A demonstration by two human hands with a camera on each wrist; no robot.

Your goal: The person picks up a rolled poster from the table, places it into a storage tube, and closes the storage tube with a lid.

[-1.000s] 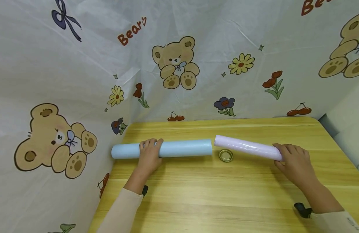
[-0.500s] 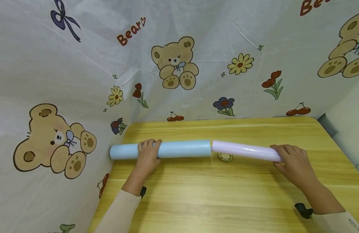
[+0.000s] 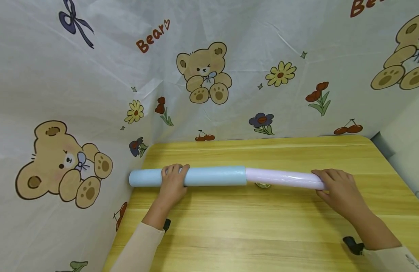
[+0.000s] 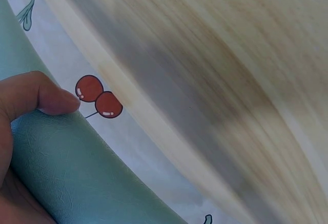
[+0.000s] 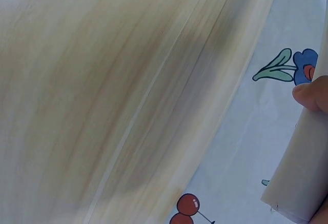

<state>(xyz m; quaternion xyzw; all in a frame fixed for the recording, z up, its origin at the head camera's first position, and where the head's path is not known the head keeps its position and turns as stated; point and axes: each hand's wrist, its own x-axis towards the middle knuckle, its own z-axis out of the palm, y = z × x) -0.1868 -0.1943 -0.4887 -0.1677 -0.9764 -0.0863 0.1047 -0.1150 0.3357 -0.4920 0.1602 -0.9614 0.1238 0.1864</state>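
In the head view a long light-blue tube [image 3: 216, 176] lies level above the wooden table. My left hand [image 3: 173, 185] grips it from above, left of its middle; the left wrist view shows the thumb [image 4: 54, 97] against its textured surface. A thinner glossy pale-pink tube [image 3: 284, 178] is gripped near its right end by my right hand [image 3: 340, 192]. The pink tube's left end meets the blue tube's right end, roughly in line. Whether it sits inside the blue one I cannot tell. In the right wrist view the pink tube's near end [image 5: 294, 201] pokes out past the hand.
A small round brass-coloured fitting [image 3: 263, 185] shows on the wooden table [image 3: 230, 230], mostly hidden under the pink tube. Behind and to the left hangs a white cloth [image 3: 104, 75] printed with bears and flowers.
The pink tube's left end has lowered and come left, from a gap beside the blue tube to contact with its end. My right hand has shifted slightly left; the left hand hardly moved.
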